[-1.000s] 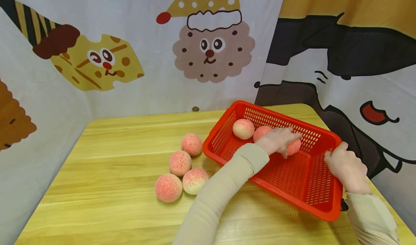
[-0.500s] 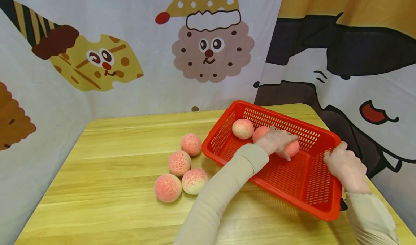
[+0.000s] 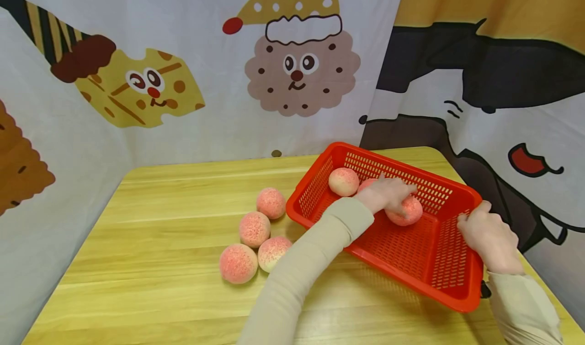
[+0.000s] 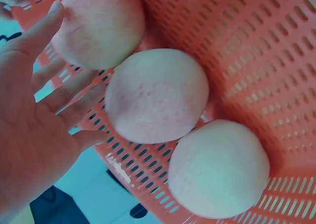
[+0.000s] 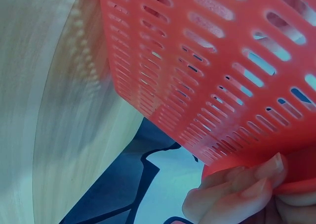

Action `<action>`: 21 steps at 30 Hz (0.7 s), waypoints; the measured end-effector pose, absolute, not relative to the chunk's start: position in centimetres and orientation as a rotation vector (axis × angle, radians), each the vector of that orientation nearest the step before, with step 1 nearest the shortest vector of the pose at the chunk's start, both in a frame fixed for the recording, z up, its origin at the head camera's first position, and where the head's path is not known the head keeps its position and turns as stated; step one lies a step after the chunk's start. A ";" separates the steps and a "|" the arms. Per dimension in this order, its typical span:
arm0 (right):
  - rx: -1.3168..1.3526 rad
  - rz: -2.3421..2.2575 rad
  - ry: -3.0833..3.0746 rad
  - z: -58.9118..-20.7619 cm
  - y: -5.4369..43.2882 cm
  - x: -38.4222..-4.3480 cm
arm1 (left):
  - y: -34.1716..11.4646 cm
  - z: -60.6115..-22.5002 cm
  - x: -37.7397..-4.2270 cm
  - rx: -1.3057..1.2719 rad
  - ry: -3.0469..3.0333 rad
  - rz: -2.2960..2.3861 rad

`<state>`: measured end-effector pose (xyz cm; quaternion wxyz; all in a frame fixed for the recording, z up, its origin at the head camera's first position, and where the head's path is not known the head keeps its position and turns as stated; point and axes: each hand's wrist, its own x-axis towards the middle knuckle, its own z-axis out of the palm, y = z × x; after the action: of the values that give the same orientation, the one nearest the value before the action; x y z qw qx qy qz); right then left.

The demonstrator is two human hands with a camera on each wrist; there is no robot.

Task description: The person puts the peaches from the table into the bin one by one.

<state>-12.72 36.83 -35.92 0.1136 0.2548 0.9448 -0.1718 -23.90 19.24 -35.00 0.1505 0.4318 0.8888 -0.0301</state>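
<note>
A red plastic basket (image 3: pixel 402 248) stands tilted at the right of the table, with three pink-and-cream peaches in a row along its far side. My left hand (image 3: pixel 387 193) reaches into it, fingers spread. It overlaps the middle peach (image 3: pixel 367 184) and the right-hand peach (image 3: pixel 410 212) in the head view. In the left wrist view, its palm shows with the thumb right at one peach (image 4: pixel 101 28) and the fingers beside the middle one. The left-hand peach (image 3: pixel 344 182) lies in the basket's corner. My right hand (image 3: pixel 491 236) grips the basket's right rim, fingers curled over it.
Several peaches lie in a cluster on the wooden table (image 3: pixel 151 263), left of the basket; the nearest peach (image 3: pixel 238 263) sits lowest. My left sleeve (image 3: pixel 311 263) crosses the basket's front rim. A cartoon-printed curtain (image 3: pixel 219 136) hangs behind the table.
My left hand has drawn back slightly to the left, uncovering more of the right-hand peach. My right hand keeps its grip on the rim, and the basket stays in place.
</note>
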 end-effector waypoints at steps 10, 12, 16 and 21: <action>0.756 -0.494 2.761 -35.9 36.8 -12.8 | 17.3 -31.9 -24.1 1.192 2.541 -0.046; 0.757 -0.489 2.760 -35.9 36.8 -12.8 | 16.8 -31.3 -24.3 1.175 2.535 -0.028; 0.760 -0.476 2.769 -35.8 36.9 -12.8 | 15.6 -30.1 -24.9 1.109 2.536 0.053; 0.755 -0.473 2.764 -35.9 36.8 -12.9 | 13.5 -29.2 -25.5 1.045 2.547 0.142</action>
<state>-12.87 36.82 -35.90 0.1184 0.2582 0.9451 -0.1616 -25.48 13.51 -29.20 0.1911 0.3719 0.9070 0.0506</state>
